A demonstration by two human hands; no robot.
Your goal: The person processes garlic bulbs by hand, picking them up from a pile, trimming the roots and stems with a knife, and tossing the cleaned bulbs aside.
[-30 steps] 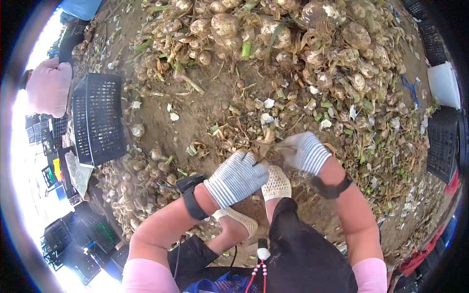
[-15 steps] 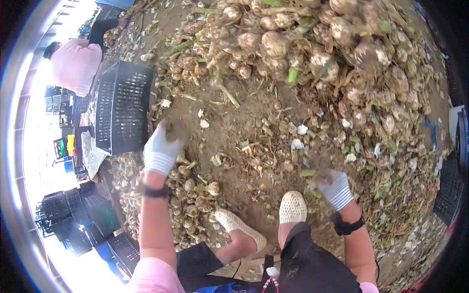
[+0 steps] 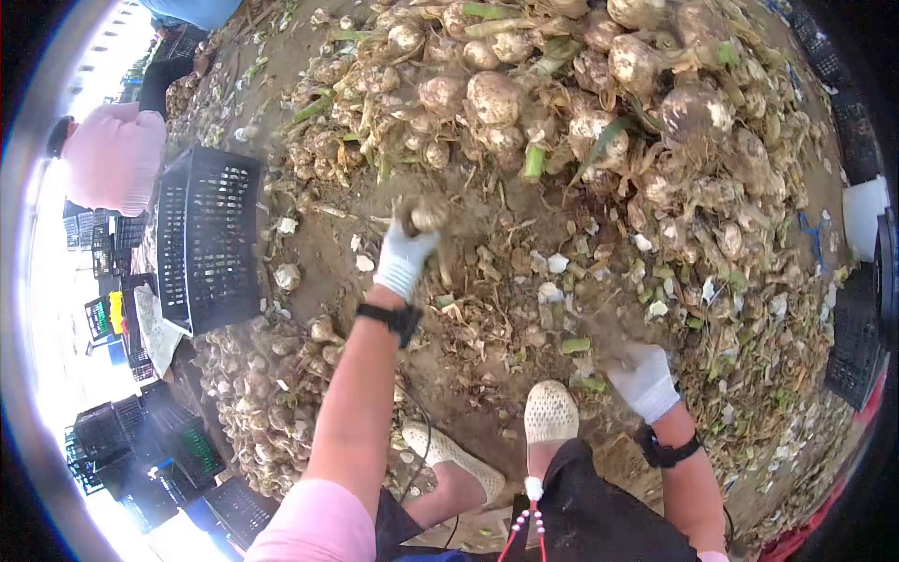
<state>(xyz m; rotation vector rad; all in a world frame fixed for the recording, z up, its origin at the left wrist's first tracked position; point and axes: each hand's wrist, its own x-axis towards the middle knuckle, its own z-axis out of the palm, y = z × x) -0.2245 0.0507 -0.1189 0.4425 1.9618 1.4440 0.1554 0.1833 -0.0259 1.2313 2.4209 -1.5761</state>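
Dusty soil [image 3: 323,245] fronted the garlic heap [image 3: 562,103]; left hand [image 3: 405,260] gripped a garlic bulb [image 3: 427,216] at its fingertips; right hand [image 3: 644,379] curled, grip unclear.

Dirt ground [image 3: 323,245] w/ bulb heap [image 3: 562,103], black crate [image 3: 206,239].

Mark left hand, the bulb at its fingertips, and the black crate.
left hand [image 3: 403,260], head view, back of the glove.
bulb [image 3: 429,215], head view, rounded top above the fingers.
black crate [image 3: 211,234], head view, mesh wall.
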